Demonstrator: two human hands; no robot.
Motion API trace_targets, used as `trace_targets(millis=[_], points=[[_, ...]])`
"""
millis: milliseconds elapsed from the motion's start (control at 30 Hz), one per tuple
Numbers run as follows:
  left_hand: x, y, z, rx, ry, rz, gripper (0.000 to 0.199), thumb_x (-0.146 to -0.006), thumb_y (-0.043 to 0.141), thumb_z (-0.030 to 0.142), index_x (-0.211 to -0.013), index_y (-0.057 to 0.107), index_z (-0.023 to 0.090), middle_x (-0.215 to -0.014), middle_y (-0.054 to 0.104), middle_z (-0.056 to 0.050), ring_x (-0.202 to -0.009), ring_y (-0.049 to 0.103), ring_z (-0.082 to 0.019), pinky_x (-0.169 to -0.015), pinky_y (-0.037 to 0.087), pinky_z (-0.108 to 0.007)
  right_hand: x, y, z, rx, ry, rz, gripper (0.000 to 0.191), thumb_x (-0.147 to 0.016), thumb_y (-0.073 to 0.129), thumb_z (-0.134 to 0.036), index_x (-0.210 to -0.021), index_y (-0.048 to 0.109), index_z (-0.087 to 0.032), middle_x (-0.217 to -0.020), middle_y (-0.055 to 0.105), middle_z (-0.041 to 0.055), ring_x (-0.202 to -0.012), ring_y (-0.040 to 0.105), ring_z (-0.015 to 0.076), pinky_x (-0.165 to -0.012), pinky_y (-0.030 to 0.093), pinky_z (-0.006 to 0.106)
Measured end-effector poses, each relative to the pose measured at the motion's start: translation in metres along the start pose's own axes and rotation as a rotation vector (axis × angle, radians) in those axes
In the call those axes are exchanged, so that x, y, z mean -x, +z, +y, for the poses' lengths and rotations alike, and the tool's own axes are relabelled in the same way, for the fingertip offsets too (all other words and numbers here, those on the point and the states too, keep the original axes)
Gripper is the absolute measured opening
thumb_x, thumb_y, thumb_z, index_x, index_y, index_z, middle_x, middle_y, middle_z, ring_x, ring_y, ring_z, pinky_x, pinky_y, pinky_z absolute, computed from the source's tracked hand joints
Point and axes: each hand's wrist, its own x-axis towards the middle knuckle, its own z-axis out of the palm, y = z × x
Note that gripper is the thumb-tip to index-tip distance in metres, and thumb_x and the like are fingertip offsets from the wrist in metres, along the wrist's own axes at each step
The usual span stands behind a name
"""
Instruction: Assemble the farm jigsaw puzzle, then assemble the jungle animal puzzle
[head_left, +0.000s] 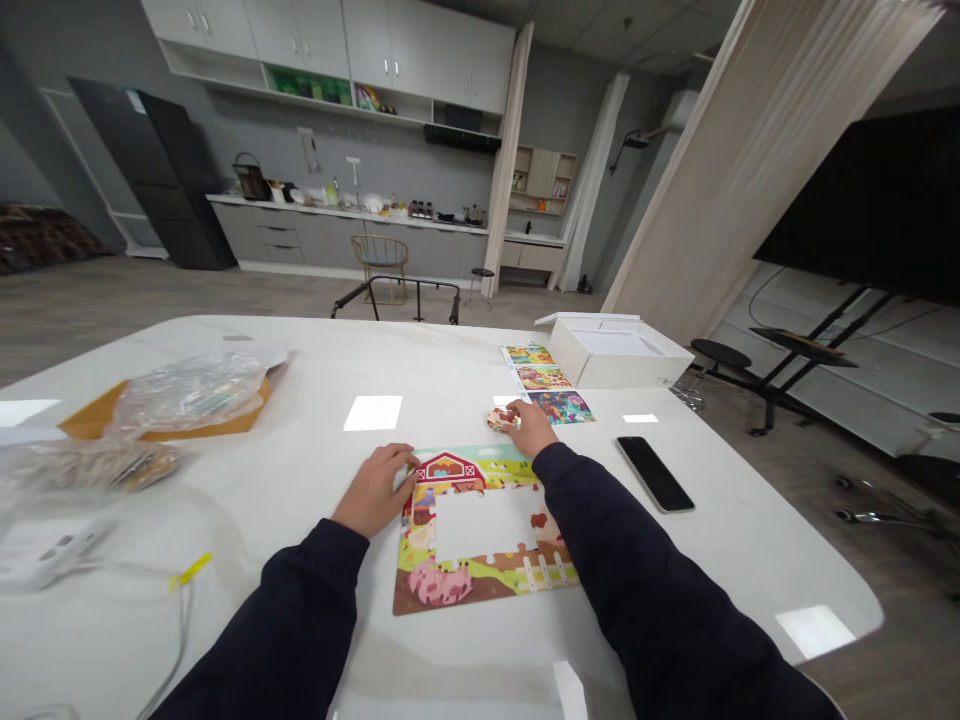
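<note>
A farm-scene jigsaw puzzle (pixel 439 585) lies on the white table, its outer border joined around a rectangular gap where the tabletop shows. A red barn is at its upper left and a spotted pig at its lower left. My left hand (pixel 377 490) rests at the puzzle's upper left edge, fingers stretched and lightly bent, holding nothing. Beyond the top edge, my right hand (pixel 532 430) pinches at a small cluster of puzzle pieces (pixel 497 419). How many pieces its fingertips grip is hidden. My right sleeve covers the puzzle's right edge.
Behind my right hand are picture sheets (pixel 544 378) and an open white box (pixel 619 350). A phone (pixel 655 474) lies to the right. At left are a plastic bag (pixel 195 390) on orange-yellow card, bagged pieces (pixel 97 465) and a power strip (pixel 52 550) with a cable.
</note>
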Motion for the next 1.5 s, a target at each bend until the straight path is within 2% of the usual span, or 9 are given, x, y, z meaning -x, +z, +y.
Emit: trace_targets(millis=[367, 533, 667, 833, 967, 1067, 1233, 1400, 1500], points=[[-0.002, 0.000, 0.003, 0.004, 0.001, -0.003, 0.017, -0.093, 0.056, 0.026, -0.103, 0.069, 0.022, -0.117, 0.065, -0.010, -0.111, 0.061, -0.027, -0.100, 0.050, -0.046, 0.003, -0.003, 0.005, -0.045, -0.019, 0.043, 0.021, -0.073, 0.075, -0.014, -0.090, 0.065, -0.021, -0.096, 0.074, 0.0044, -0.098, 0.065, 0.0259, -0.094, 0.048, 0.042], [-0.001, -0.001, 0.003, 0.010, 0.017, 0.003, 0.017, -0.094, 0.056, 0.028, -0.102, 0.070, 0.022, -0.114, 0.067, -0.009, -0.108, 0.061, -0.026, -0.097, 0.051, -0.044, 0.017, -0.033, 0.001, -0.100, -0.047, 0.119, 0.027, -0.077, 0.071, -0.017, -0.103, 0.066, -0.022, -0.105, 0.073, 0.0068, -0.101, 0.065, 0.0271, -0.092, 0.049, 0.045], [-0.002, -0.004, 0.007, -0.003, 0.023, 0.031, 0.016, -0.096, 0.055, 0.029, -0.104, 0.068, 0.022, -0.114, 0.067, -0.009, -0.108, 0.061, -0.025, -0.097, 0.050, -0.043, 0.057, -0.065, -0.008, -0.291, -0.183, 0.093, 0.043, -0.082, 0.069, -0.019, -0.124, 0.060, -0.023, -0.117, 0.071, 0.0081, -0.099, 0.068, 0.0240, -0.081, 0.054, 0.039], [-0.012, -0.004, 0.055, -0.032, 0.051, 0.198, 0.017, -0.098, 0.058, 0.033, -0.110, 0.065, 0.023, -0.108, 0.071, -0.008, -0.107, 0.061, -0.027, -0.094, 0.046, -0.044, 0.101, -0.078, -0.024, -0.387, -0.310, 0.000, 0.056, -0.083, 0.071, -0.016, -0.136, 0.055, -0.026, -0.122, 0.070, 0.0081, -0.098, 0.068, 0.0229, -0.088, 0.056, 0.040], [-0.021, 0.007, 0.114, 0.005, 0.161, 0.126, 0.053, -0.093, 0.068, 0.041, -0.140, 0.050, 0.023, -0.121, 0.067, -0.012, -0.116, 0.056, -0.030, -0.097, 0.044, -0.047, 0.105, -0.073, -0.034, -0.401, -0.390, -0.032, 0.052, -0.086, 0.070, -0.016, -0.135, 0.056, -0.027, -0.127, 0.068, 0.0080, -0.107, 0.067, 0.0236, -0.098, 0.054, 0.042], [-0.024, 0.018, 0.134, -0.018, 0.184, 0.109, 0.064, -0.089, 0.073, 0.042, -0.144, 0.045, 0.023, -0.122, 0.065, -0.012, -0.117, 0.054, -0.031, -0.097, 0.044, -0.047, 0.104, -0.071, -0.036, -0.429, -0.419, 0.001, 0.051, -0.087, 0.068, -0.014, -0.134, 0.056, -0.027, -0.127, 0.068, 0.0080, -0.108, 0.067, 0.0234, -0.096, 0.055, 0.040], [-0.022, 0.029, 0.123, 0.019, 0.137, 0.187, 0.025, -0.095, 0.067, 0.032, -0.118, 0.062, 0.025, -0.107, 0.068, -0.007, -0.109, 0.059, -0.027, -0.093, 0.048, -0.044, 0.105, -0.068, -0.031, -0.450, -0.411, 0.011, 0.049, -0.085, 0.069, -0.013, -0.131, 0.058, -0.026, -0.125, 0.069, 0.0079, -0.107, 0.067, 0.0235, -0.092, 0.055, 0.039], [-0.019, 0.032, 0.113, 0.072, 0.038, 0.206, 0.051, -0.086, 0.078, 0.041, -0.131, 0.058, 0.026, -0.114, 0.066, -0.009, -0.108, 0.062, -0.027, -0.095, 0.053, -0.045, 0.105, -0.066, -0.029, -0.454, -0.360, 0.010, 0.049, -0.085, 0.070, -0.017, -0.132, 0.059, -0.028, -0.126, 0.069, 0.0080, -0.105, 0.068, 0.0243, -0.088, 0.056, 0.040], [-0.017, 0.033, 0.113, 0.035, 0.037, 0.207, 0.035, -0.089, 0.074, 0.041, -0.120, 0.066, 0.026, -0.109, 0.064, -0.009, -0.105, 0.063, -0.027, -0.093, 0.053, -0.044, 0.105, -0.066, -0.030, -0.470, -0.352, 0.013, 0.046, -0.085, 0.070, -0.019, -0.129, 0.061, -0.027, -0.124, 0.071, 0.0075, -0.101, 0.069, 0.0235, -0.085, 0.057, 0.039]])
